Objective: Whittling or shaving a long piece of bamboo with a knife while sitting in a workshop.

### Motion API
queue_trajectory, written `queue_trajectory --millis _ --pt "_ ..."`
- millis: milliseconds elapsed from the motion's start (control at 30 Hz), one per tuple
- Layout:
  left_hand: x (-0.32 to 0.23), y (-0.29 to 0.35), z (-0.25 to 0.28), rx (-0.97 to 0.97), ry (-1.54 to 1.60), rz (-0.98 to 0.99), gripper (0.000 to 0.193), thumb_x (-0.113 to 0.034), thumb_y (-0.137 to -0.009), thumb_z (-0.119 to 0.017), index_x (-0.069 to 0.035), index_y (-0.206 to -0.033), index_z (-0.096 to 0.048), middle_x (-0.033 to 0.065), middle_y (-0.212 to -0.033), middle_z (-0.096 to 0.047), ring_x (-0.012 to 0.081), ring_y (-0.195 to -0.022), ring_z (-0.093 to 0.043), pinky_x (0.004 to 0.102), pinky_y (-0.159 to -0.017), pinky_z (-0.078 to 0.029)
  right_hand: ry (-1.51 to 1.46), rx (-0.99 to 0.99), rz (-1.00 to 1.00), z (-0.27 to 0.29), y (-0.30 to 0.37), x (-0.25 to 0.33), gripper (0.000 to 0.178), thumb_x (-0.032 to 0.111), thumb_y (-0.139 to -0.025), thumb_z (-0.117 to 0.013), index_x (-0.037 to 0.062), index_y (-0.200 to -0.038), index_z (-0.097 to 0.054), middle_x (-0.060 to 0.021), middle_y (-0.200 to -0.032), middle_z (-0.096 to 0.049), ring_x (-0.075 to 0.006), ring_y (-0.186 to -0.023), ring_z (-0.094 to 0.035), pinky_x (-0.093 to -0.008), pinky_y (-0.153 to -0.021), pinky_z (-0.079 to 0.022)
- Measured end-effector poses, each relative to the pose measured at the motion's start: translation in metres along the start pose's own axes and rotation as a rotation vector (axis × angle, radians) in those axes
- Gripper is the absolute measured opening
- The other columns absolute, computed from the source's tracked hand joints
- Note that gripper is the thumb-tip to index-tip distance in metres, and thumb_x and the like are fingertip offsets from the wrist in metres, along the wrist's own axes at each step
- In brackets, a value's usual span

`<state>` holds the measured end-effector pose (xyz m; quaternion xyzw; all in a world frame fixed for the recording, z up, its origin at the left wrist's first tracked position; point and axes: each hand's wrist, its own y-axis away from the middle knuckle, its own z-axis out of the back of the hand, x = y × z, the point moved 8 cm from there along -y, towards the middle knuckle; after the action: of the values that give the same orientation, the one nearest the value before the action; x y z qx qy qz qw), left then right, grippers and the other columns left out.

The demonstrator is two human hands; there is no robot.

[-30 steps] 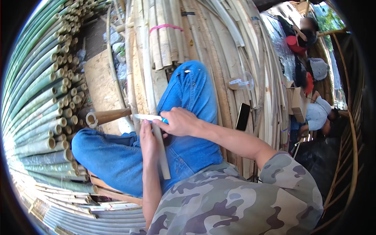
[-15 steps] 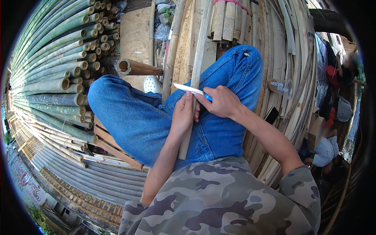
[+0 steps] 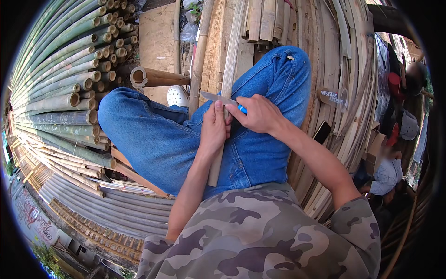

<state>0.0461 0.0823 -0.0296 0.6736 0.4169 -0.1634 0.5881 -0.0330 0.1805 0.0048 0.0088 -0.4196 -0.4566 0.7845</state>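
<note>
A long, pale bamboo strip [image 3: 230,60] runs lengthwise across my lap, its near end [image 3: 214,176] by my waist and its far part reaching beyond my knees. My left hand [image 3: 214,124] is closed around the strip, thumb up along it near the blade. In my right hand [image 3: 260,114] is a knife [image 3: 216,97] with a blue handle, mostly hidden by the fingers. Its blade lies across the strip just past my left thumb, with the tip pointing left. Blue jeans cover my crossed legs under both hands.
Stacked green bamboo poles [image 3: 60,100] fill the left side. One cut bamboo tube [image 3: 158,78] lies ahead near a white clog [image 3: 177,96]. Bundled strips [image 3: 265,21] rest beyond my knees. At right are a phone [image 3: 322,132], a clear plastic cup [image 3: 333,98] and a seated person [image 3: 388,172].
My view has shifted slightly. Both hands stay together at the strip, and the knife blade looks darker and turned to a different angle.
</note>
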Motion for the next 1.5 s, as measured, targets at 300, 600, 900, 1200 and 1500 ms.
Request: queue_trajectory --millis 300,600,900,1200,1500 --pt "0.003 0.003 -0.002 0.049 0.100 0.037 0.041 -0.047 -0.106 -0.035 -0.012 -0.093 -0.051 -0.0054 -0.070 -0.042 0.0027 -0.050 -0.031 0.0194 -0.044 -0.026 -0.101 0.043 0.029 0.002 0.002 0.001 0.051 0.042 -0.095 -0.055 -0.0017 -0.070 -0.064 -0.0269 -0.061 -0.057 -0.0458 -0.062 -0.059 -0.0485 -0.057 -0.047" --pt "0.002 -0.005 0.009 -0.074 -0.109 -0.083 0.044 -0.042 -0.107 -0.036 -0.005 -0.094 -0.055 0.0008 -0.065 -0.053 0.0103 -0.049 -0.050 0.0268 -0.046 -0.041 -0.104 0.012 0.022 -0.001 -0.005 0.005 0.051 0.039 -0.097 -0.055 -0.0043 -0.071 -0.060 -0.0290 -0.066 -0.055 -0.0475 -0.068 -0.057 -0.0489 -0.056 -0.043" --pt "-0.045 0.182 0.107 -0.862 -1.103 -0.704 0.077 -0.038 -0.082 -0.075 -0.007 -0.145 -0.044 0.0215 -0.155 -0.030 0.0428 -0.146 -0.021 0.0599 -0.116 -0.017 -0.145 -0.033 0.034 0.004 -0.001 0.005 0.047 0.035 -0.099 -0.056 -0.0052 -0.075 -0.054 -0.0217 -0.060 -0.045 -0.0312 -0.052 -0.039 -0.0409 -0.054 -0.037" --pt "0.000 0.177 0.129 -0.815 -1.024 -0.677 0.105 -0.049 -0.080 -0.074 -0.005 -0.156 -0.017 0.0246 -0.162 -0.004 0.0439 -0.149 -0.008 0.0533 -0.119 -0.011 -0.133 -0.052 0.036 -0.001 -0.007 0.001 0.048 0.036 -0.099 -0.056 -0.0055 -0.076 -0.052 -0.0207 -0.060 -0.039 -0.0252 -0.056 -0.030 -0.0394 -0.053 -0.035" --pt "-0.052 0.146 0.041 -0.619 -1.238 -0.554 0.091 -0.033 -0.088 -0.068 0.002 -0.154 -0.016 0.0357 -0.156 -0.008 0.0499 -0.146 -0.013 0.0534 -0.118 -0.016 -0.099 -0.064 0.015 0.002 -0.001 0.003 0.047 0.035 -0.099 -0.056 -0.0049 -0.074 -0.052 -0.0247 -0.063 -0.046 -0.0385 -0.056 -0.035 -0.0421 -0.053 -0.037"
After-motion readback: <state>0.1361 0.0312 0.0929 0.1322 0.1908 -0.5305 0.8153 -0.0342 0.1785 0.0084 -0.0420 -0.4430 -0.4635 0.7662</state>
